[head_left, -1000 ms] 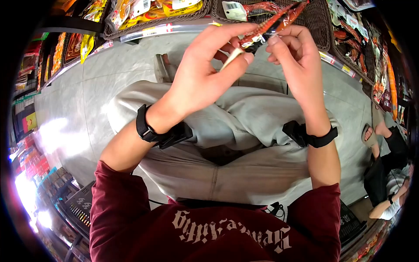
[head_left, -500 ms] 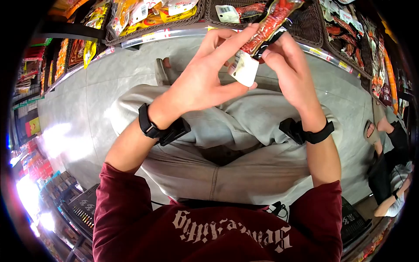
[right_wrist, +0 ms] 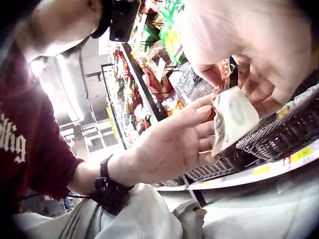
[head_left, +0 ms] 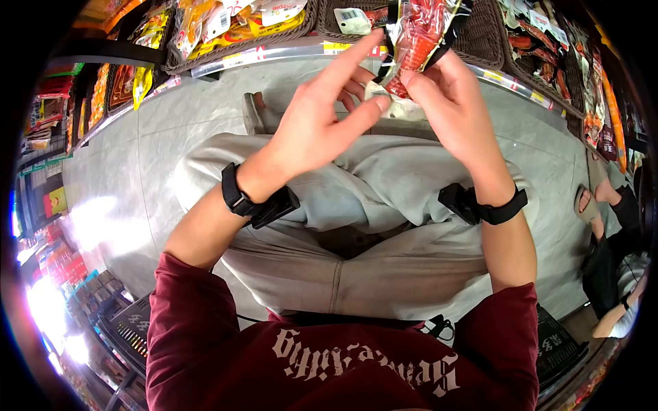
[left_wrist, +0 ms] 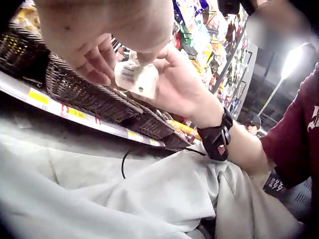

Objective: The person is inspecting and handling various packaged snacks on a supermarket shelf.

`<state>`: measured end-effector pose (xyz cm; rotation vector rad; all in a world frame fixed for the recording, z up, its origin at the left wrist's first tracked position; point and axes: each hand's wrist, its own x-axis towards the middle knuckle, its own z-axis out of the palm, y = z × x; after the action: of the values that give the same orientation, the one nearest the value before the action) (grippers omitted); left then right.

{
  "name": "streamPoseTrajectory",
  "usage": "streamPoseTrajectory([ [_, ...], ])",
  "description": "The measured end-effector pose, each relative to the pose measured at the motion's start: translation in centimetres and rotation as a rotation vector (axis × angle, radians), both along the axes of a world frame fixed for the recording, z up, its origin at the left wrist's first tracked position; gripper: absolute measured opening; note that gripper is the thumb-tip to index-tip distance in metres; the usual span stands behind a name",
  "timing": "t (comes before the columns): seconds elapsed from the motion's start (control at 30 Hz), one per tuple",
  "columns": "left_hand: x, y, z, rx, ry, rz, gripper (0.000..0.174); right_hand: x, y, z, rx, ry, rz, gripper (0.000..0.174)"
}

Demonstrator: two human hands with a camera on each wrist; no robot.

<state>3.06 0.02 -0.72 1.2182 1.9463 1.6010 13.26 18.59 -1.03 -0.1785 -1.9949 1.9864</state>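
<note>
Head view: a red snack packet point(head_left: 419, 31) was held up just in front of a wicker basket point(head_left: 490, 42), gripped by the curled fingers of the right hand point(head_left: 449, 103). Its white label point(head_left: 392, 104), just below the basket, was pinched between thumb and fingers of the left hand point(head_left: 312, 130), forefinger outstretched.

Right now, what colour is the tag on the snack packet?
White; the tag on the red packet shows best in the left wrist view.
</note>
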Motion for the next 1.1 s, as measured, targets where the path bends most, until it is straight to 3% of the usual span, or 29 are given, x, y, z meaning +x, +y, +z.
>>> streamPoseTrajectory([
  [0.17,-0.6,-0.2,0.3,0.026,-0.121,0.084,0.06,-0.4,0.0,-0.3,-0.02,0.033,-0.022,0.023],
  [0.23,-0.7,-0.6,1.2,-0.128,-0.059,0.02,0.052,-0.4,0.0,-0.2,-0.025,-0.002,-0.016,0.023],
  [0.5,-0.9,-0.4,1.4,-0.163,-0.063,0.067,0.049,-0.6,0.5,-1.3,0.05,-0.073,0.002,0.024],
  [0.7,-1.1,-0.1,0.4,-0.169,-0.062,0.076,0.044,-0.7,0.3,-1.4,0.044,0.023,-0.023,0.025],
  [0.8,-1.2,0.0,0.2,-0.172,-0.069,0.069,0.038,-0.6,0.4,-1.1,0.163,0.009,-0.03,0.025],
  [1.1,-1.2,0.0,-1.5,-0.047,-0.09,0.064,0.025,-0.6,0.1,-0.6,0.2,0.008,-0.089,0.039],
])
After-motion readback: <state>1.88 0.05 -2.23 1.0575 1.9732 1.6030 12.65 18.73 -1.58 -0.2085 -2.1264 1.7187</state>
